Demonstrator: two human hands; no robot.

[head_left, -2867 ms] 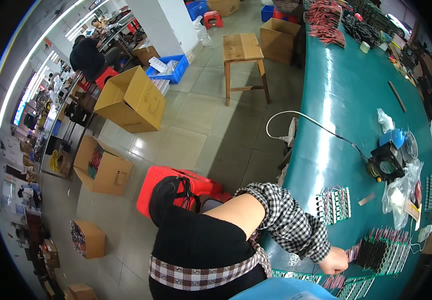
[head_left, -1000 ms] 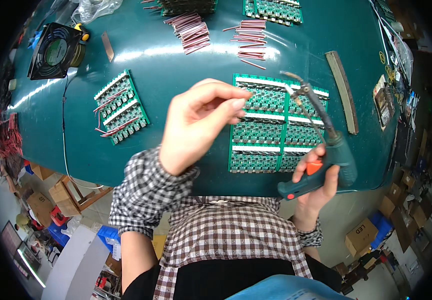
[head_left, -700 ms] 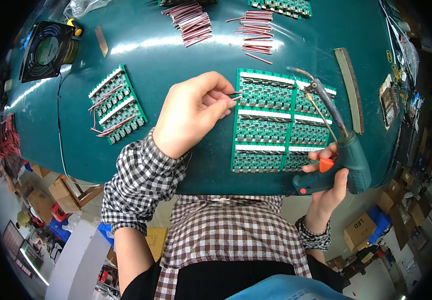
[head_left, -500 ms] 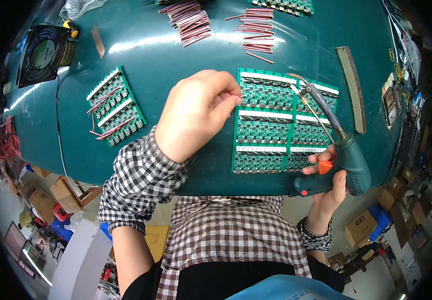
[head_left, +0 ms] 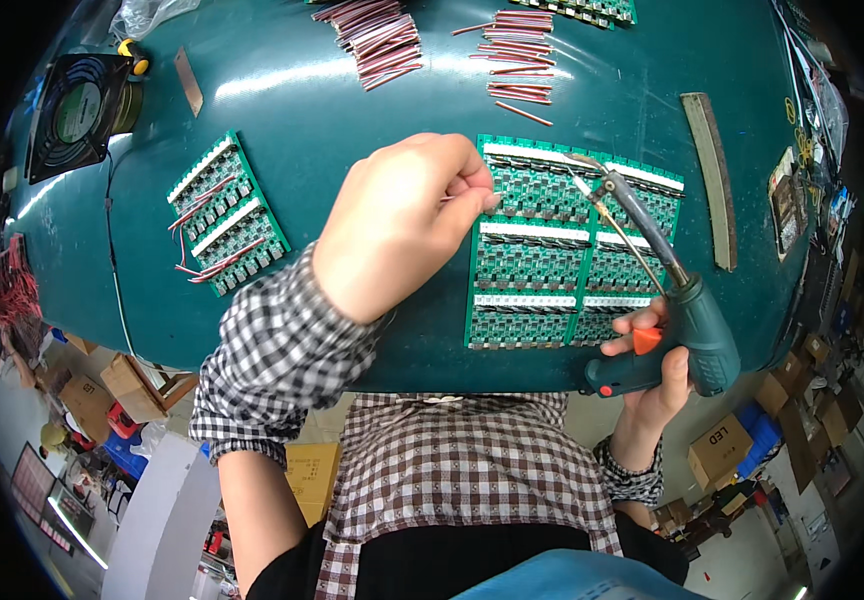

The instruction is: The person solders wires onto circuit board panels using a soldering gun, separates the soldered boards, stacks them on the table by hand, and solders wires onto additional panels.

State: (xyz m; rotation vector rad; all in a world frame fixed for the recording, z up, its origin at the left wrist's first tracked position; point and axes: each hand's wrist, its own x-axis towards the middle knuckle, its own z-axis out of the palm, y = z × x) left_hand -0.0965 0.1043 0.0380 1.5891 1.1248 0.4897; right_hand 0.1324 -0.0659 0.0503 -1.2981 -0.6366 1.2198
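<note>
My left hand (head_left: 402, 215) is closed in a pinch at the upper left edge of the green circuit board panel (head_left: 527, 245). Between its thumb and fingers is a thin wire, almost wholly hidden by the hand. My right hand (head_left: 657, 360) grips a dark green soldering gun (head_left: 707, 335) by its handle, fingers at the orange trigger. The gun's metal barrel slants up and left, and its tip hangs over the panel's top row. A thin feed tube runs beside the barrel. White strips and rows of small parts cover the panel.
A smaller circuit board panel (head_left: 229, 215) with red and white wires on it lies at the left. Wire bundles (head_left: 377, 42) and loose short wires (head_left: 520, 55) lie at the back. A fan (head_left: 77, 115) stands far left; a curved strip (head_left: 712, 180) lies right.
My left hand has shifted slightly right, its fingertips nearer the panel. The soldering gun's tip has moved slightly left and up over the top row.
</note>
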